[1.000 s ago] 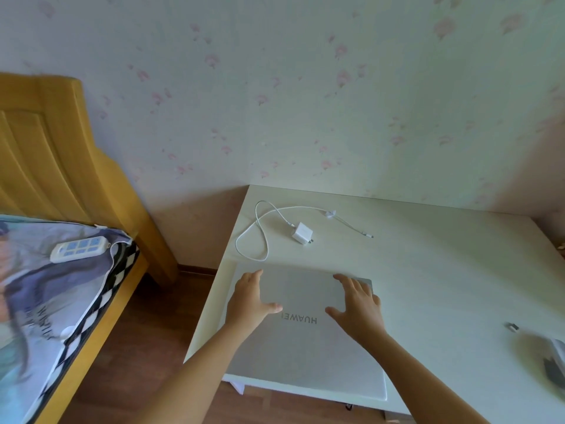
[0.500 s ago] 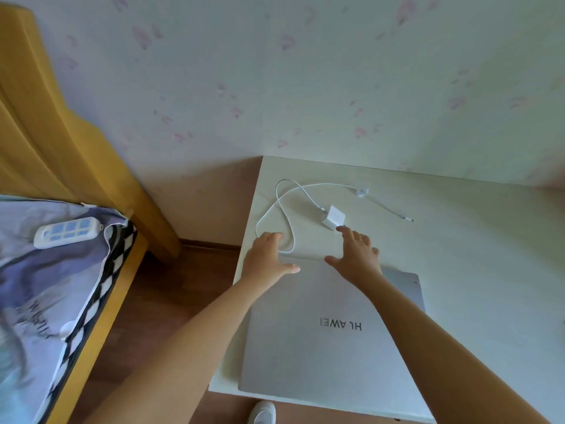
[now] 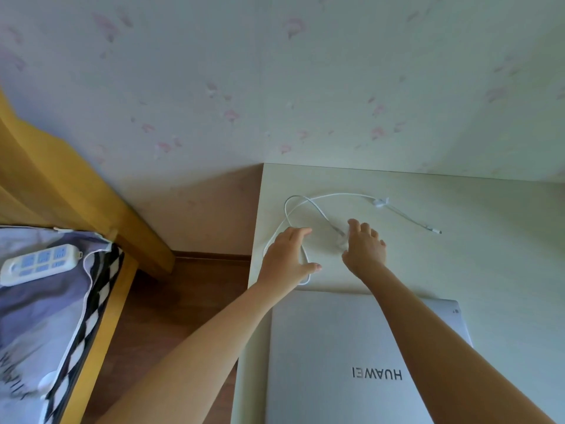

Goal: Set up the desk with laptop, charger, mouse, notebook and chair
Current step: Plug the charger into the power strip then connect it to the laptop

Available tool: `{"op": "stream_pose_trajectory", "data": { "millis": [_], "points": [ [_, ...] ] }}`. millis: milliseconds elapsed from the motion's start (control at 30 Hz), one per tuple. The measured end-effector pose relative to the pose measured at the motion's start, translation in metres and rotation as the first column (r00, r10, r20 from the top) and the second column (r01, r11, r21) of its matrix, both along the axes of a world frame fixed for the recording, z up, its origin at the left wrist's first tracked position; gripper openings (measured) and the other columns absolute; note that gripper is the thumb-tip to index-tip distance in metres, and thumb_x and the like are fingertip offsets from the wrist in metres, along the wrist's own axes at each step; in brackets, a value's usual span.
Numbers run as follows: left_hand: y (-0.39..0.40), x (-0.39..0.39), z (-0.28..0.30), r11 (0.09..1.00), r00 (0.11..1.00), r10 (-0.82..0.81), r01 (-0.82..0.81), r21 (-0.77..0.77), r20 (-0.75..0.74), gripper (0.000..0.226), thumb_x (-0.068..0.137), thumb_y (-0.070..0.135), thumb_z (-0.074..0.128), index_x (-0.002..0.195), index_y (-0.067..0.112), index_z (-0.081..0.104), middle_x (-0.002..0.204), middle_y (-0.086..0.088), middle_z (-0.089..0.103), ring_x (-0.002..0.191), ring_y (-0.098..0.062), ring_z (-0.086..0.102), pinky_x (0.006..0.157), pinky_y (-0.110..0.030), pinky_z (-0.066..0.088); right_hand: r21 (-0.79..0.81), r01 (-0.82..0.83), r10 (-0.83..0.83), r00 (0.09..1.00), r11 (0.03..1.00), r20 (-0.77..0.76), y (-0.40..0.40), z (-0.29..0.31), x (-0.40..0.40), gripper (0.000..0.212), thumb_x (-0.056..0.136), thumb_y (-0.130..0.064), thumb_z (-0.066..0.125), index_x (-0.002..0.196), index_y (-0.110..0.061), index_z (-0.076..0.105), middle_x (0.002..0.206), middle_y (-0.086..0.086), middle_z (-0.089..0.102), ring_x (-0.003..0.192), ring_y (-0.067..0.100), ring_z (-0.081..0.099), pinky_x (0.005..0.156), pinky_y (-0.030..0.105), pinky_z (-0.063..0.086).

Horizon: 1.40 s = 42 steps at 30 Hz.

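fingers (image 3: 360, 229) of the right hand (image 3: 365, 250) lay spread and almost straight over the small white charger plug (image 3: 341, 240), covering most of it, and whether they had hold of it or only rested on it could not be told. the left hand (image 3: 286, 255) reached out flat beside it, fingers extended and thumb held apart, lying across the near loop of the thin white charger cable (image 3: 324, 199) without curling round it. that cable ran in a loose loop toward the far left corner of the pale cream wooden desk (image 3: 504, 255), crossed itself, and trailed off to the right, where its small connector tip (image 3: 437, 231) lay free on the desk top, well apart from both hands. the closed silver laptop with the reversed huawei lettering (image 3: 330, 362) lay flat on the near part of the desk, just behind the wrists, with both forearms passing over its lid. the desk stood against a pale wall with faded pink flower marks (image 3: 275, 71). to the left, across a strip of brown wooden floor (image 3: 171, 316), a yellow wooden bed frame (image 3: 55, 179) held a grey and checked bedcover (image 3: 46, 316), and a white power strip with blue sockets (image 3: 38, 263) rested on that cover.
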<state>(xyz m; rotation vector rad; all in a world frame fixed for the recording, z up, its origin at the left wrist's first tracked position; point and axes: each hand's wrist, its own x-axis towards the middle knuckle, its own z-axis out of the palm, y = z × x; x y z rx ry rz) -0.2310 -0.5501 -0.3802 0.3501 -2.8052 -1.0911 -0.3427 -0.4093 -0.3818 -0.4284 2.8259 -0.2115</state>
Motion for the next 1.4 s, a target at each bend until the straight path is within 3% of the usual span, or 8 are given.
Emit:
{"op": "stream_pose_trajectory", "data": {
  "millis": [233,433,567,733,1033,1167,1267,1400],
  "points": [
    [0.017,-0.035,0.007,0.840,0.928,-0.361,0.279,-0.465,-0.095,0.082,0.073,0.020,0.077,0.143,0.023,0.036,0.152,-0.002,0.035,0.144,-0.022,0.025,0.116,-0.044,0.018,-0.482,0.155,-0.063,0.977,0.863,0.202,0.024,0.024,0.015,0.051,0.065,-0.036,0.070,0.113,-0.028,0.055,0.097,-0.008,0.063,0.087,0.017,0.061,0.074,0.033,0.050],
    [0.042,-0.065,0.023,0.832,0.923,-0.327,0.180,-0.524,-0.201,0.037,0.077,0.036,0.072,0.104,0.016,0.059,0.090,0.000,0.071,0.089,-0.023,0.067,0.109,-0.046,0.030,-0.701,0.172,0.012,0.968,0.692,0.250,0.053,0.049,0.005,0.048,0.064,-0.053,0.065,0.102,-0.024,0.067,0.082,-0.001,0.069,0.072,0.010,0.061,0.065,0.022,0.047],
    [0.056,-0.076,0.021,0.870,0.947,-0.260,0.146,-0.470,-0.187,0.039,0.078,0.043,0.071,0.102,0.015,0.058,0.087,-0.002,0.072,0.083,-0.025,0.068,0.099,-0.043,0.040,-0.776,0.367,-0.272,0.927,0.514,0.258,0.076,0.046,-0.014,0.024,0.088,-0.035,0.060,0.097,-0.014,0.067,0.082,0.001,0.068,0.075,0.016,0.061,0.069,0.029,0.046],
    [0.076,-0.092,0.025,0.959,0.981,-0.148,0.110,-0.261,-0.128,0.041,0.087,0.046,0.060,0.114,0.015,0.054,0.099,-0.002,0.069,0.091,-0.025,0.064,0.073,-0.034,0.044,-0.564,0.419,-0.449,0.889,0.712,0.093,0.099,0.023,-0.054,0.025,0.085,-0.010,0.056,0.109,-0.012,0.062,0.097,0.005,0.067,0.082,0.024,0.061,0.071,0.028,0.043],
    [0.098,-0.136,0.004,0.964,0.981,0.146,-0.170,0.204,0.129,0.033,0.091,0.045,0.053,0.112,0.019,0.051,0.106,-0.001,0.067,0.096,-0.027,0.060,0.074,-0.035,0.044,-0.432,0.622,-0.522,0.783,0.653,0.338,0.094,-0.014,-0.109,0.060,0.085,-0.013,0.047,0.143,-0.018,0.033,0.109,0.014,0.059,0.101,0.033,0.055,0.083,0.035,0.046],
    [0.097,-0.140,0.001,0.947,0.969,0.186,-0.221,0.234,0.160,0.030,0.091,0.043,0.054,0.110,0.019,0.051,0.099,0.001,0.066,0.091,-0.024,0.060,0.068,-0.032,0.039,-0.382,0.546,-0.505,0.837,0.746,0.209,0.090,-0.021,-0.123,0.026,0.084,-0.024,0.046,0.100,-0.015,0.064,0.091,0.013,0.065,0.085,0.034,0.059,0.064,0.031,0.042],
    [0.092,-0.142,0.003,0.937,0.961,0.216,-0.254,0.242,0.171,0.028,0.091,0.043,0.054,0.108,0.020,0.050,0.094,0.002,0.065,0.086,-0.024,0.059,0.065,-0.031,0.036,-0.412,0.548,-0.545,0.827,0.728,0.139,0.085,-0.020,-0.127,0.033,0.081,-0.017,0.047,0.049,-0.012,0.041,0.053,0.006,0.042,0.056,0.029,0.042,0.047,0.029,0.027],
    [0.085,-0.139,0.010,0.918,0.955,0.251,-0.286,0.275,0.157,0.026,0.091,0.042,0.054,0.106,0.021,0.050,0.087,0.007,0.060,0.080,-0.020,0.055,0.064,-0.031,0.034,-0.319,0.533,-0.530,0.842,0.784,0.104,0.080,-0.018,-0.127,0.031,0.082,-0.023,0.053,0.053,-0.013,0.052,0.056,0.007,0.054,0.055,0.029,0.047,0.049,0.028,0.030]
  ]
}}
